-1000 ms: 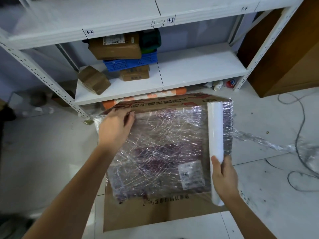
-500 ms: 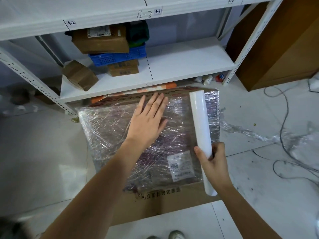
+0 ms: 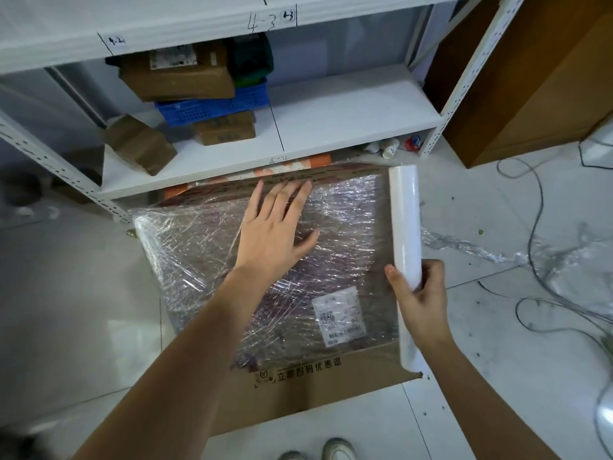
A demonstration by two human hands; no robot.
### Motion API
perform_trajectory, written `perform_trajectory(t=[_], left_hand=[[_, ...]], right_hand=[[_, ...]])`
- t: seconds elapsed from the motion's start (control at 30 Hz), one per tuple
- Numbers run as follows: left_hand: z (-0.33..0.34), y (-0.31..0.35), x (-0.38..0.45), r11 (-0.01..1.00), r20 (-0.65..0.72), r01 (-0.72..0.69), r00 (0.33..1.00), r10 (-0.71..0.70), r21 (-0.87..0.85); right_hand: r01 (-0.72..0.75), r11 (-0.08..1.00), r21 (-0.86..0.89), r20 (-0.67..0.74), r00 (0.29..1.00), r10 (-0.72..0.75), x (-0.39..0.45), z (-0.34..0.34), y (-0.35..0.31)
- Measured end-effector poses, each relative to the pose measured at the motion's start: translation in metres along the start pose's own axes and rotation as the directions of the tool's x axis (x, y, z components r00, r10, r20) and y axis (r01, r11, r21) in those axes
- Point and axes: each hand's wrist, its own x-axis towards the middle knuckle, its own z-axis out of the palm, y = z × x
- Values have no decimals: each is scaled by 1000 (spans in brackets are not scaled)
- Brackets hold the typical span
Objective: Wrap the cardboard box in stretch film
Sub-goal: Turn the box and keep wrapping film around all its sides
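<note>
The shelf edge point(image 3: 199, 31) bears handwritten "4-3"; the cardboard box point(image 3: 331, 390) is printed "立即扫码优惠退".

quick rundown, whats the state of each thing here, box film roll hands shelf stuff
cardboard box: closed, film over its top, near strip bare
stretch film roll: lying along the box's right edge, partly unrolled
left hand: open, flat on the film
right hand: gripping the roll
blue crate: on the shelf, stacked between boxes
loose film: crumpled on the floor
</note>
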Motion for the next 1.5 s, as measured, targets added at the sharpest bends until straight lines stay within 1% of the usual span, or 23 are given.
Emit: perform_trajectory(t=[0.07,0.13,0.2,0.27,0.37,0.47,0.57,0.63,0.7,0.77,0.8,0.83,0.9,0.97,1.1,1.23,1.33,1.43,1.5], left_hand=[[0,1,0,999,-35,13,999,-14,-34],[-1,4,4,995,-68,50,996,-56,-88],[-3,8,9,982,-90,112,988,-127,-155],[-3,13,16,956,-118,180,970,-212,-233],[-1,18,24,919,-145,261,939,-313,-296],[0,22,24,918,-168,296,923,-346,-265],[-3,28,23,934,-201,289,922,-330,-209],[-6,32,25,966,-225,244,940,-256,-82],[-6,40,31,993,-222,108,971,-95,50],[-4,49,36,996,-150,-66,986,74,54],[-2,53,39,991,-98,-127,987,131,45],[0,56,40,988,-52,-149,987,150,37],[3,58,41,993,-36,-114,993,115,17],[4,60,43,997,-74,-78,994,76,-29],[2,64,49,993,-130,-25,991,10,-111],[3,62,52,998,-106,-10,994,2,-69],[2,60,56,999,-65,-7,998,4,-48],[5,59,59,993,-52,18,998,-25,-120],[6,61,58,987,-58,32,997,-42,-156]], right_hand=[[-18,1000,11,9,1000,17,3,-2,-1],[-43,999,26,34,999,42,5,-5,-1],[-76,996,52,80,994,72,4,-7,-3],[-68,997,28,102,993,65,3,-9,-4],[2,997,-83,21,1000,0,4,-10,-4],[19,994,-111,-50,998,-24,8,-9,1],[31,992,-119,-80,996,-41,15,-7,4],[29,994,-107,-67,997,-37,20,-6,6],[10,996,-92,-52,999,-14,22,-6,8],[7,994,-108,-54,998,-12,23,-8,10],[8,994,-112,-52,999,-14,23,-9,10],[8,994,-112,-45,999,-13,24,-10,10],[2,994,-110,-29,1000,-5,26,-12,10],[-6,993,-118,-12,1000,5,30,-15,9],[-37,984,-174,80,995,52,36,-22,8],[-33,982,-186,77,996,48,41,-29,6],[-31,992,-126,63,997,39,41,-28,5],[-60,994,-95,99,993,70,41,-26,7],[-107,993,-51,123,986,112,43,-27,8]])
